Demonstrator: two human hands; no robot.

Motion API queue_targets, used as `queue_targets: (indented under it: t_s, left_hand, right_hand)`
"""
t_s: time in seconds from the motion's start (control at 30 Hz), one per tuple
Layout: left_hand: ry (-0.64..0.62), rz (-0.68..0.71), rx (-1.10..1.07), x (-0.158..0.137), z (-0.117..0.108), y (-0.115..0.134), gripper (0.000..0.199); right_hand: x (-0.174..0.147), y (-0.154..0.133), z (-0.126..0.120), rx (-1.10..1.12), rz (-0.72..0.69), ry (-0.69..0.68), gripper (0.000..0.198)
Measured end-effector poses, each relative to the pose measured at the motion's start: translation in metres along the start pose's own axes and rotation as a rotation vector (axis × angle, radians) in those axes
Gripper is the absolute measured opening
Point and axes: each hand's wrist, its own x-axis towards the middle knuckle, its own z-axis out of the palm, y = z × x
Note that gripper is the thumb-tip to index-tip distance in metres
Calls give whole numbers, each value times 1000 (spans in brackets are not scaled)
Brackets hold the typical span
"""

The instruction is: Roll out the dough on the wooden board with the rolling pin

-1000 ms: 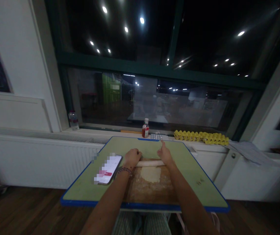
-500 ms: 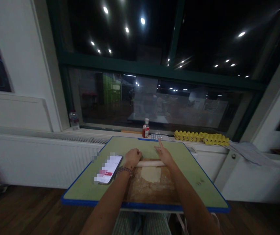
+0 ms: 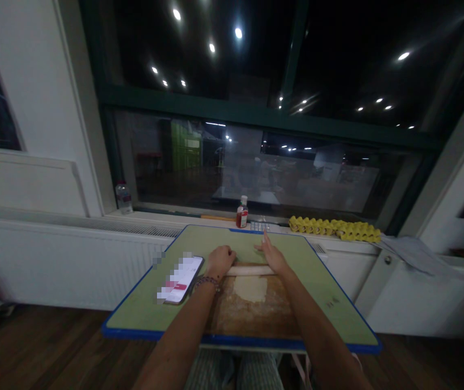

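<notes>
A pale rolling pin [image 3: 252,270] lies crosswise over the far part of a floured wooden board [image 3: 252,319]. Just on the near side of the pin is a thin, flat sheet of dough [image 3: 250,288]. My left hand [image 3: 221,261], with a beaded bracelet at the wrist, is curled closed at the pin's left end; its grip is partly hidden. At the right end rests the heel of my right hand [image 3: 274,257], its fingers stretched out and spread beyond the pin.
A phone with a lit screen [image 3: 182,280] lies left of the board on the green, blue-edged table [image 3: 134,314]. Along the windowsill stand a small bottle of red liquid [image 3: 242,212], a clear bottle [image 3: 123,198] and yellow egg trays [image 3: 333,227]. A radiator [image 3: 73,271] runs behind.
The fingers of my right hand have shifted slightly. The rolling pin, dough and left hand stay almost where they were.
</notes>
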Motion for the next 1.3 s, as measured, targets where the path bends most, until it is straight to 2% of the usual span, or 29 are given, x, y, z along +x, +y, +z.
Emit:
queue_targets:
  t_s: [0.2,0.4,0.53,0.77,1.07,1.3]
  left_hand:
    - [-8,-16,4,-1,-3,2,26]
    - [-5,-15,-1,-1,-2,2,27]
    - [2,-18,-4,0,1,1,27]
    - [1,-16,10,2,3,-1,27]
    - [8,-4,20,4,4,-1,27]
    - [7,-19,12,2,4,-1,27]
  right_hand:
    - [1,1,-1,-97,10,-8,87]
    - [3,-8,2,-265,-206,-23,67]
    - [1,-11,1,-328,-283,-14,59]
    - [3,-6,4,-350,-322,21,58]
    - [4,2,9,-335,-343,7,61]
    - [3,0,7,-314,-331,-12,57]
